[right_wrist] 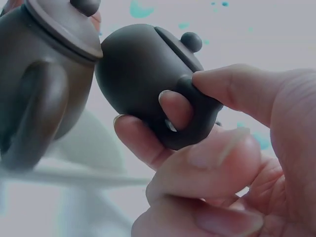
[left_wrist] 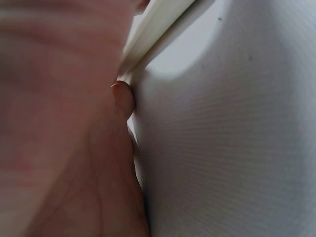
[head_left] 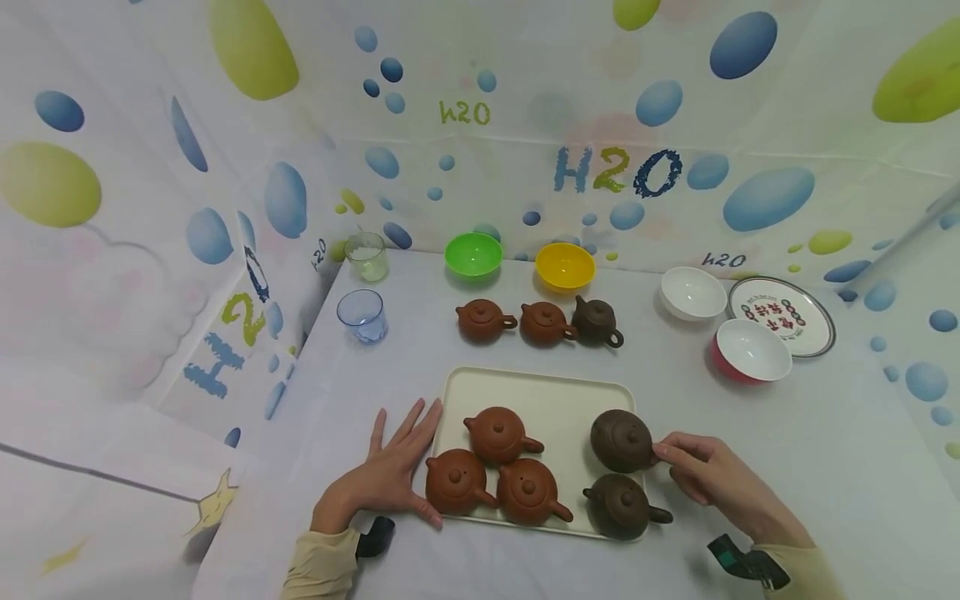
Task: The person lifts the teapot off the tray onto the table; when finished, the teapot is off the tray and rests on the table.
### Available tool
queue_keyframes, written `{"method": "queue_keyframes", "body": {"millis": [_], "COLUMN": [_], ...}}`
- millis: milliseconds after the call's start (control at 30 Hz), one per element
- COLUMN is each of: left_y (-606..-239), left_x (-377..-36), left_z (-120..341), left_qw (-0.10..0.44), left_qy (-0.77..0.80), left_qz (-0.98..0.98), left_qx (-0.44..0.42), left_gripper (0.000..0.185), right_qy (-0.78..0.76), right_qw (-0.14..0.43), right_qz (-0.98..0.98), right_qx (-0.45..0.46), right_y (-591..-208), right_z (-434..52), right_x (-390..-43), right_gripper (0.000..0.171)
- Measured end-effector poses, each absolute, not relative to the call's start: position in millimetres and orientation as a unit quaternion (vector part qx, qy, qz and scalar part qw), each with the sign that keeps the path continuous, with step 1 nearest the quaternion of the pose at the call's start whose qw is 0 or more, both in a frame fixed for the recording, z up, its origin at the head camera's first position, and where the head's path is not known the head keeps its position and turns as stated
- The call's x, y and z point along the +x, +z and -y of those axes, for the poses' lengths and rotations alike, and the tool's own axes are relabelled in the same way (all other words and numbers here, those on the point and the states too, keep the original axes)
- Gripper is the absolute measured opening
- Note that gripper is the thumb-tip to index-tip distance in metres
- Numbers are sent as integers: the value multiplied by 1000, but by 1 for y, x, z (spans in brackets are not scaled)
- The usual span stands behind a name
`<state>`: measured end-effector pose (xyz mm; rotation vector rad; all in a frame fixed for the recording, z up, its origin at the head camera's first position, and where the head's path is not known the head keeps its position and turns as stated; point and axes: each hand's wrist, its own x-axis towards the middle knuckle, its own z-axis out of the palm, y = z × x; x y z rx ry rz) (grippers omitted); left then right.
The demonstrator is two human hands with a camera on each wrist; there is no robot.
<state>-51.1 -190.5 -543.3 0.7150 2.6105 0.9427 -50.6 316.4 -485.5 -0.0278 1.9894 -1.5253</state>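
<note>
My right hand [head_left: 708, 475] grips the handle of a dark brown teapot [head_left: 621, 440] at the right side of a cream tray [head_left: 551, 385]. In the right wrist view a finger passes through the handle of this teapot [right_wrist: 140, 69] and the thumb presses on top. Just in front of it on the tray is a second dark teapot [head_left: 618, 507]. Three reddish-brown teapots [head_left: 498, 435] cluster on the tray's left half. My left hand [head_left: 393, 475] lies on the table with fingers spread, against the tray's left edge; its wrist view shows mostly palm and white cloth.
Behind the tray stand two reddish-brown teapots [head_left: 482, 322] and a dark one [head_left: 596, 320]. Farther back are a green bowl [head_left: 472, 256] and a yellow bowl [head_left: 565, 267]. Two glasses [head_left: 363, 317] stand back left; white-lined bowls [head_left: 752, 352] and a plate [head_left: 813, 321] back right.
</note>
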Motion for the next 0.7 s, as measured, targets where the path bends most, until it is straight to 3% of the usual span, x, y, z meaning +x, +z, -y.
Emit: {"method": "queue_keyframes", "body": {"millis": [233,367,700], "left_y": [-545,-543,-541], "left_x": [-53,-54,-53], "left_z": [190,190,188], "left_qw": [160,172,165], "left_qy": [297,291,299], "left_qz": [-914,-916,-913], "left_qx": [224,214,222], "left_gripper": [163,163,162], "right_qy": [-589,-588,-607], "right_qw": [304,265,191], "right_qz": [-746,-756,-748], "right_qx": [73,112,188], "right_y": [-491,-493,-494], "right_z": [-342,-347,-347], "right_x": [-29,-28,-73], "right_gripper": [27,26,35]}}
